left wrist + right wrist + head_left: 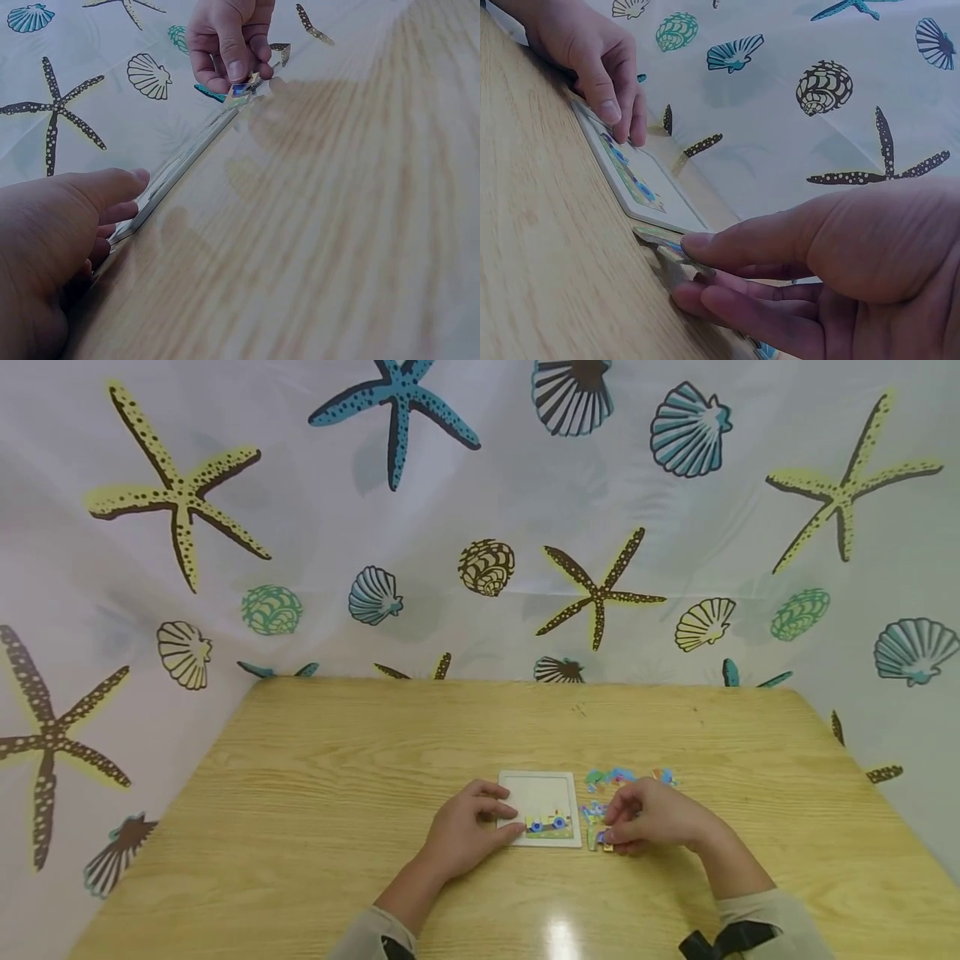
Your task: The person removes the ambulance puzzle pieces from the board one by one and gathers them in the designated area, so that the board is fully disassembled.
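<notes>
A white, square puzzle board [534, 793] with a raised rim lies on the table. Joined pieces [549, 827] along its lower right show a yellow vehicle with blue wheels. My left hand [467, 827] rests at the board's left side, fingers loosely bent and fingertips touching it. Just right of the board, my right hand [660, 820] pinches a puzzle piece [676, 247] between thumb and fingers, tilted slightly above the table in the right wrist view. The fingers hide part of its picture. Close by lie more loose pieces [595, 811], partly covered by the right hand.
Several colourful pieces [619, 775] lie in a loose row beyond the right hand, with another small cluster [663, 776] farther right. Under everything is a light wooden table [315, 793]. A curtain [450, 510] printed with starfish and shells hangs behind its far edge.
</notes>
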### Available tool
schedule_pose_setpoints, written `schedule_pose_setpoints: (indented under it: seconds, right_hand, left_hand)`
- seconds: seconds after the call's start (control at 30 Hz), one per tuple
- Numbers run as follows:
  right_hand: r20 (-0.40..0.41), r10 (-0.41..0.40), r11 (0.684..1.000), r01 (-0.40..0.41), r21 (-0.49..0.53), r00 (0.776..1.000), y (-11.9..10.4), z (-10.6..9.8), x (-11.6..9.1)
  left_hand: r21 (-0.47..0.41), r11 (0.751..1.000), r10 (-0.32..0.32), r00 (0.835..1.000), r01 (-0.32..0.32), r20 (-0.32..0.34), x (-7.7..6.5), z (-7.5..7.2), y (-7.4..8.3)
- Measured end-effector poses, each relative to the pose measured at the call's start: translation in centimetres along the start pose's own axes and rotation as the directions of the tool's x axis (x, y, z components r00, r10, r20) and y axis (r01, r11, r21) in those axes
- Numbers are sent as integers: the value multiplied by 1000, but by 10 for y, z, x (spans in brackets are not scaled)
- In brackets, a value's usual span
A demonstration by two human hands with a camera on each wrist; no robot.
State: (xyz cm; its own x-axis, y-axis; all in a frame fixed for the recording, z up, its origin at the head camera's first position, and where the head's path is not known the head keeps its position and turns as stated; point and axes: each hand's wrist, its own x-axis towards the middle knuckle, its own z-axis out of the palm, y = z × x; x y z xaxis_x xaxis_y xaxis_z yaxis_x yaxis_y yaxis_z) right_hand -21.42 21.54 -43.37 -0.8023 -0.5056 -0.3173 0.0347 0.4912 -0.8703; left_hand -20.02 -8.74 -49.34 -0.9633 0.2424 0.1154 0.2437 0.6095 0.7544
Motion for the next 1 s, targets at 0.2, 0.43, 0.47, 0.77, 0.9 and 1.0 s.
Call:
schedule_pose_setpoints:
  seconds: [0.2, 0.43, 0.47, 0.77, 0.9, 1.0]
  right_hand:
    - [-25, 5, 1000, -6, -15, 1000, 1, -4, 0]
    - [-18, -24, 1000, 24, -19, 1000, 4, -6, 2]
    - [-14, -28, 1000, 28, -11, 1000, 4, -6, 2]
    - [-33, -60, 997, 62, 55, 998, 2, -4, 16]
    - [-16, -44, 992, 46, 116, 999, 0, 0, 17]
    - [-7, -57, 990, 57, 127, 998, 1, 8, 20]
  left_hand:
    - [-4, 1000, 10, 1000, -10, -4, -1, -2, 1]
    - [-2, 1000, 9, 1000, -9, -4, -2, -2, 2]
    - [-1, 1000, 7, 1000, -7, -2, -2, -2, 2]
    - [11, 1000, -11, 1000, 11, -13, 0, -4, 2]
    - [-1, 1000, -10, 1000, 10, -8, -1, -3, 5]
    - [-1, 1000, -2, 1000, 2, -2, -1, -1, 5]
